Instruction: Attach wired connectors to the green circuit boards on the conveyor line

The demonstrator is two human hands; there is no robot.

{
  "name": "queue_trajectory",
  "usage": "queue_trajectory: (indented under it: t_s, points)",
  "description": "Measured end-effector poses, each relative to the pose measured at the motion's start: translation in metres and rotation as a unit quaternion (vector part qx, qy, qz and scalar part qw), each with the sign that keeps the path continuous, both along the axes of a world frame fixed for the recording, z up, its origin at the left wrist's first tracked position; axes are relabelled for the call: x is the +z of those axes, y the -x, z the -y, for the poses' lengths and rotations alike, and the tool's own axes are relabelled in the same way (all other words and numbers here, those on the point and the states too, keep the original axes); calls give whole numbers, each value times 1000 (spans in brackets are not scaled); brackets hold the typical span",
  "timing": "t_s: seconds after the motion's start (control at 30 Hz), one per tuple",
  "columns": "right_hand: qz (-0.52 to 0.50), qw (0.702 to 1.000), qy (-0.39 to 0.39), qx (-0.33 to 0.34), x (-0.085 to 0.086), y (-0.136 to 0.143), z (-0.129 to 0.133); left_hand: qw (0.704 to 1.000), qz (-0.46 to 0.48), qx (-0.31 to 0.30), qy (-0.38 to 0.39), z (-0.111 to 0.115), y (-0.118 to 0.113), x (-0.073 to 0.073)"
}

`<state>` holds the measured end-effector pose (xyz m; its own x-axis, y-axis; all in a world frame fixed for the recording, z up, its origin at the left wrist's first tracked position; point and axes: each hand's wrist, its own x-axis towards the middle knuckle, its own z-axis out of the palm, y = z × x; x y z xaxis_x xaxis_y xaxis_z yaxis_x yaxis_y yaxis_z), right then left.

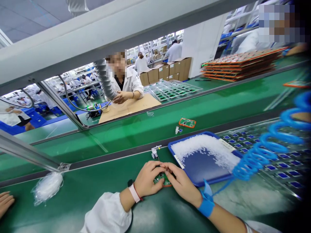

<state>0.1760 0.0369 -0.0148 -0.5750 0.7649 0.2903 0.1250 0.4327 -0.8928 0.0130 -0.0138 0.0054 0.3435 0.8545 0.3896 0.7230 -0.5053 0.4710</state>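
A small green circuit board (167,183) with an orange edge rests on the green work surface, partly covered by my hands. My left hand (147,178) is curled round its left side, thumb and fingers closed on it. Over the board's top edge my right hand (181,182) meets the left one, its fingertips pinched together; what lies between them is hidden. Just beyond my fingers is a white connector piece (155,153) with a yellow bit beside it. A blue wrist strap (206,204) with a coiled cord is round my right wrist.
A blue tray (198,171) of small white pieces stands right of my hands, near a clear tray of blue-centred parts (283,175). Another board (187,122) lies on the green belt (131,136). A coiled blue cord (264,152) hangs at right; a plastic bag (48,187) lies left.
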Motion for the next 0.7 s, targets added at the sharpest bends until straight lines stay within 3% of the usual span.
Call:
queue_trajectory:
  t_s: [0.7]
  points:
    - [18, 999, 29, 8, 4, -3, 2, 1000, 9, 7, 9, -2, -1, -6]
